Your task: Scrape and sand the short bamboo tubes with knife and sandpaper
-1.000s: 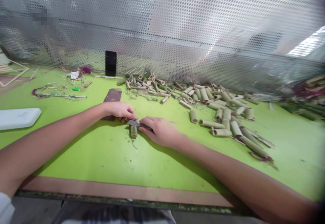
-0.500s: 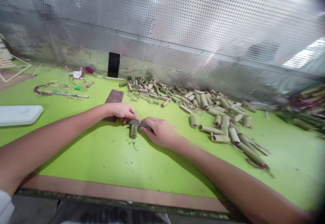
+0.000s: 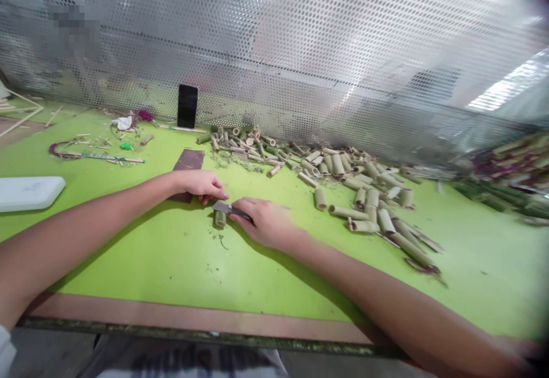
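Observation:
My right hand is wrapped around the dark handle of a knife, whose short grey blade points left. That blade lies across the top of a short bamboo tube on the green tabletop. At the tube's far end, my left hand has its fingers curled and pressed together around it; the blade partly hides the contact. Under the left wrist lies a flat brown board. Small shavings are scattered just in front of the tube.
A large heap of cut bamboo pieces spreads across the back and right. A phone stands against the perforated metal screen. A white slab-like object lies at left, and bamboo bundles at far right.
The camera view has shifted slightly, so everything sits a little further left. The knife blade now shows flatter and broader over the tube; both hands keep their places around it.

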The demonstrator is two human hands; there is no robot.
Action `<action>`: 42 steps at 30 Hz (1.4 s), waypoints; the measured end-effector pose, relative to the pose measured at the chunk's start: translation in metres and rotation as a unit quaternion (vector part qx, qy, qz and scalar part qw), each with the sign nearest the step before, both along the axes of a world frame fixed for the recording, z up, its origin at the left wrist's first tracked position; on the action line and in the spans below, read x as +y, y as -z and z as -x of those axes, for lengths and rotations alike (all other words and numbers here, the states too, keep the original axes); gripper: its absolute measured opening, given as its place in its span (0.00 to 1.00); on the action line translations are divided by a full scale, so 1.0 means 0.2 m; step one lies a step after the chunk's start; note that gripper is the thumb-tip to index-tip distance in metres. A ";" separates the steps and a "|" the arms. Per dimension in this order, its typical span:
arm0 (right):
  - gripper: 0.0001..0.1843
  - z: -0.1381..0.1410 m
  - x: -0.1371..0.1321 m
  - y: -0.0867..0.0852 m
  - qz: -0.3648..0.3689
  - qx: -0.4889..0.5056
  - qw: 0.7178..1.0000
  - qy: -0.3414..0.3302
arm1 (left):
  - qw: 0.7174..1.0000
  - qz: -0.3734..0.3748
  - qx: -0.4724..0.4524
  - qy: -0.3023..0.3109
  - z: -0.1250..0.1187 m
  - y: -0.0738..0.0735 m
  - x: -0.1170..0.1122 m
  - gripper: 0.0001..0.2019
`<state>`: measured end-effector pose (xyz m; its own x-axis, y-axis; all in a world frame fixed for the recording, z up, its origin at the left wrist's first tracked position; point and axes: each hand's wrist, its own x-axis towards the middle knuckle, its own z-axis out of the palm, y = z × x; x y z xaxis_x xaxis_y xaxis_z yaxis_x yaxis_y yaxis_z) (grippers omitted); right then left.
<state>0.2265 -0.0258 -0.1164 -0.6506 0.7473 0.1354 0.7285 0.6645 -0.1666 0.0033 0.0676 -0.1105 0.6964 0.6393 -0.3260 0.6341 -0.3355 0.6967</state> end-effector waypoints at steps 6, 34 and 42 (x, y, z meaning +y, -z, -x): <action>0.12 -0.03 -0.03 -0.02 0.015 -0.014 0.993 -0.117 | 1.000 0.004 -0.017 0.006 0.01 0.01 0.01 0.25; 0.12 -0.01 0.01 -0.02 -0.027 -0.025 0.999 -0.033 | 1.000 -0.016 -0.009 0.002 -0.01 0.00 -0.02 0.23; 0.12 0.02 0.03 -0.01 -0.015 -0.026 1.000 -0.005 | 1.000 0.013 -0.023 0.016 -0.01 0.01 0.01 0.22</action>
